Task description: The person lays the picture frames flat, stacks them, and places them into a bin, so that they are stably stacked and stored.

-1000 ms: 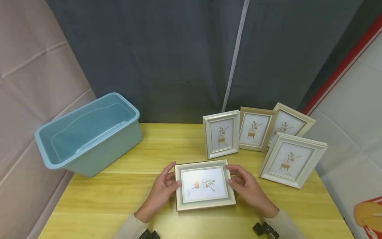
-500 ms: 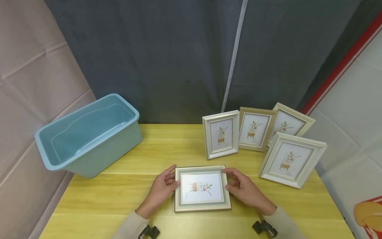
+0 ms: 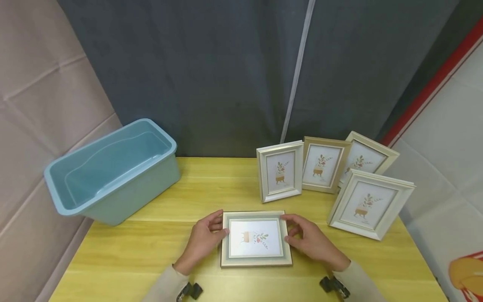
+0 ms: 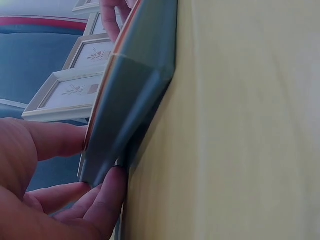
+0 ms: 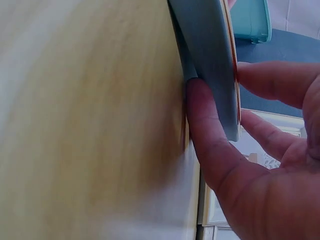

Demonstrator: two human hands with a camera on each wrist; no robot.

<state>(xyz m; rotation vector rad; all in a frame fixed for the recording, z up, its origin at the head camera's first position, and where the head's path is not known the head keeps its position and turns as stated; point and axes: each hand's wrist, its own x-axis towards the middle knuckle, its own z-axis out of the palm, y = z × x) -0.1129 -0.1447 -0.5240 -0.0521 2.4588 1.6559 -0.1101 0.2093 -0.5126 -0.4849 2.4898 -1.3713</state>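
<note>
A cream picture frame [image 3: 256, 238] lies on its side, picture up, close over the table between both hands in the head view. Its printed plant points right. My left hand [image 3: 205, 237] grips the left end, thumb over the face near the edge. At the opposite end my right hand [image 3: 311, 239] pinches the right edge with thumb and fingers. In the left wrist view, fingertips [image 4: 107, 195] reach around the corner of the frame [image 4: 125, 95]. One finger [image 5: 205, 125] tucks between frame and table in the right wrist view.
Several picture frames stand at the back right: a white one [image 3: 281, 196], a tan one [image 3: 307, 163], a cream one [image 3: 390, 154] behind, and another white one [image 3: 401, 201] in front. A blue tub [image 3: 113, 167] sits at the left of the wooden table [image 3: 124, 256], before a dark curtain [image 3: 196, 84].
Over the second, the picture frame's far edge has come down towards the person and its right end has shifted slightly left. Both hands keep hold of it; the last half second shows hardly any movement.
</note>
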